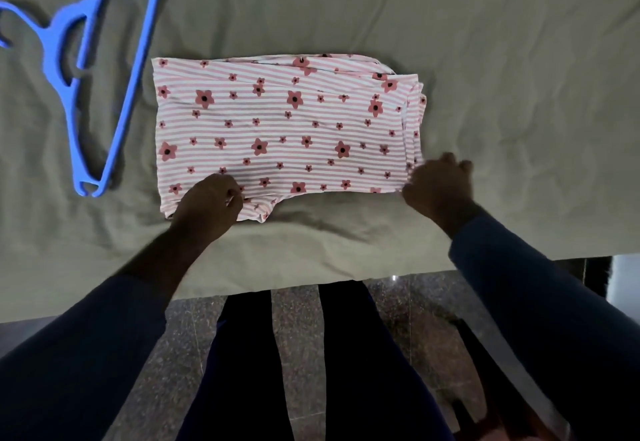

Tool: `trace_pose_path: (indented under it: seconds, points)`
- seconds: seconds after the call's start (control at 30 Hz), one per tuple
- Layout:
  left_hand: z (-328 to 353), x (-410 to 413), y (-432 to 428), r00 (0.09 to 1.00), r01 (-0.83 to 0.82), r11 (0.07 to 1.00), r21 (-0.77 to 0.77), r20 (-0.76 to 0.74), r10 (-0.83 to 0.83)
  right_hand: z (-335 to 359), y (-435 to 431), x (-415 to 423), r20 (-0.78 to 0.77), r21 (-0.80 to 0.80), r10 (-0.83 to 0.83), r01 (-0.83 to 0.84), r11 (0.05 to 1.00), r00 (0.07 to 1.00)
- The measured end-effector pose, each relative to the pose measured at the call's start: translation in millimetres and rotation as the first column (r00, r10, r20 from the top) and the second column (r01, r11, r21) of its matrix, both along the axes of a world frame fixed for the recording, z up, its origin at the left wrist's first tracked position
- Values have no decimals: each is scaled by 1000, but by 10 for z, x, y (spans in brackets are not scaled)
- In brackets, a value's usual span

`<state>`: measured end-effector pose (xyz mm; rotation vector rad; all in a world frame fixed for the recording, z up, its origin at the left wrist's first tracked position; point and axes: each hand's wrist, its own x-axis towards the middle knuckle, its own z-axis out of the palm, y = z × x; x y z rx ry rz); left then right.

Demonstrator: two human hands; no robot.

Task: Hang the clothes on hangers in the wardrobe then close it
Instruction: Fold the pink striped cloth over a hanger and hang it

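Observation:
A folded garment, white with pink stripes and dark-centred pink flowers, lies flat on the grey-green bed sheet. My left hand pinches the garment's near-left edge, fingers closed on the cloth. At the near-right corner my right hand grips the fabric in the same way. A blue plastic hanger lies flat on the sheet to the left of the garment, its hook toward the far left, untouched. No wardrobe is in view.
The bed's near edge runs across the middle of the view. Below it is a dark speckled stone floor with my dark-trousered legs standing close to the bed. A dark object stands at the right by the bed edge.

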<state>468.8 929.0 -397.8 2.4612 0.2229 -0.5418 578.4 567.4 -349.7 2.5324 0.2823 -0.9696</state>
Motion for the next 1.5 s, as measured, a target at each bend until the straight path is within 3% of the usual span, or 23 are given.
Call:
trace_pose_path:
  seconds: [0.03, 0.1, 0.2, 0.27, 0.43, 0.53, 0.67, 0.77, 0.87, 0.97, 1.13, 1.2, 1.37, 1.5]
  points:
    - [0, 11, -2, 1000, -12, 1000, 8, -4, 12, 68, -84, -13, -11, -52, -96, 95, 994, 995]
    - [-5, 15, -7, 1000, -20, 1000, 9, -10, 20, 123, -159, -72, 83, 76, -211, 205, 976, 974]
    - [14, -10, 31, 1000, -22, 1000, -2, 13, 22, 21, 201, -128, 236, 547, -206, 45, 836, 950]
    - [17, -68, 113, 998, -49, 998, 31, 35, 48, -132, 615, -109, 206, 651, -116, -47, 758, 972]
    - [10, -215, 377, 987, -149, 984, 95, -49, 154, -552, 1268, 411, 100, 570, 62, -108, 815, 993]
    - [14, -239, 510, 976, -188, 974, 128, -89, 200, -633, 1389, 818, 71, 516, -56, 11, 857, 996]
    - [92, -191, 658, 946, -321, 942, 102, -19, 324, -472, 1703, 856, 196, 495, -163, 46, 868, 967]
    - [171, -147, 901, 851, -522, 846, 107, 138, 507, -422, 2158, 555, 219, 644, -90, -75, 761, 971]
    - [150, -93, 1227, 769, -635, 760, 137, 207, 605, -457, 2643, 207, 94, 786, 1, -75, 614, 996]
    - [69, -42, 1517, 697, -713, 676, 187, 79, 713, -433, 3054, 6, -23, 838, -43, 42, 543, 999]
    - [44, 78, 1703, 682, -707, 687, 169, -94, 725, -429, 3307, -108, -27, 752, -53, 56, 657, 998]
    - [74, 99, 1695, 684, -704, 698, 127, -143, 716, -407, 3358, -111, -60, 744, -125, 128, 656, 990]
    - [105, -134, 1355, 626, -776, 621, -115, -262, 734, -304, 3500, -95, -234, 794, -472, 447, 412, 850]
    - [48, -399, 959, 618, -779, 596, -196, -401, 676, -274, 3481, -133, -217, 837, -592, 460, 296, 776]
